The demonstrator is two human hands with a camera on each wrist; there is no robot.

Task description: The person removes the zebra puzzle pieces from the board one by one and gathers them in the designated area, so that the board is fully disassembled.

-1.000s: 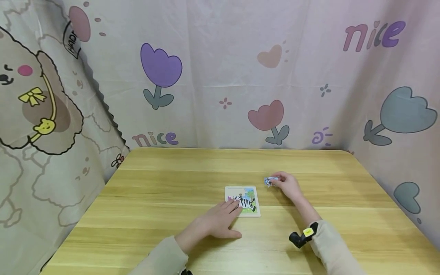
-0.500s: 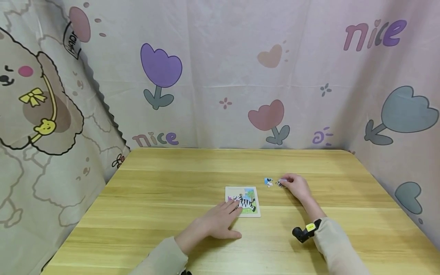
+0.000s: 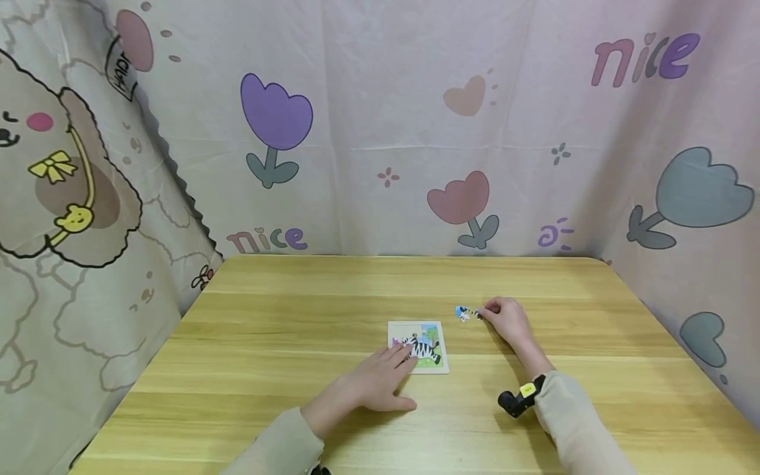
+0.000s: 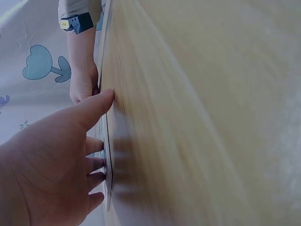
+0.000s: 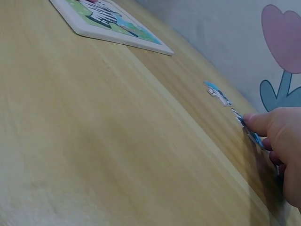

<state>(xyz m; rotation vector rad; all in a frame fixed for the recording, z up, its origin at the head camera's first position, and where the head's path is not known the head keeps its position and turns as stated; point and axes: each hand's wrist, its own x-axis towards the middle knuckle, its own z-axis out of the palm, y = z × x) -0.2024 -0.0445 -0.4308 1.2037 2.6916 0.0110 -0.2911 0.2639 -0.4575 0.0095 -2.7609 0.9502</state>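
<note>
My left hand [image 3: 382,379] rests with straight fingers on a zebra puzzle board [image 3: 437,371], near the board's lower left part. The fingers hide some of the picture. In the left wrist view the fingertips [image 4: 97,177] touch the board's edge area, and the thumb lies out on the table. To the right, my right hand [image 3: 508,322] pinches a small puzzle piece [image 5: 254,137] between thumb and fingers, at the tabletop. Just left of it lies a second piece [image 3: 462,313], blue with black and white. The two pieces nearly meet; a narrow gap shows in the right wrist view.
The wooden table [image 3: 285,310] carries the board and the loose pieces. Behind it hangs a patterned curtain [image 3: 368,92], which also covers both sides. A wrist camera [image 3: 518,399] sits on my right wrist, above the table surface.
My right hand moved off the blue piece, which stays on the table, and shifted right to another piece. Since then it has come slightly left with that piece. The left hand keeps still.
</note>
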